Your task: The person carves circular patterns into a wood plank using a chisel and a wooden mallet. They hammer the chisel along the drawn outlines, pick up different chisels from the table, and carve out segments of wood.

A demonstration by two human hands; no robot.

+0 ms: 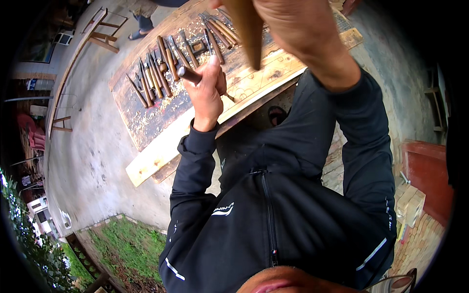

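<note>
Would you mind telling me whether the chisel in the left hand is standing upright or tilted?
Tilted. The chisel leans in the left hand, its handle end toward the row of carving tools, its tip on the plank.

Left hand (207,95) raised in front of the chest, fingers curled tight in a fist, thumb up along the side, wrist straight. Left forearm in a dark sleeve, bent sharply at the elbow. Right hand (288,22) lifted higher, close to the camera (partly cut off at the top edge), closed too, bare forearm sloping down into a pushed-back dark sleeve.
</note>
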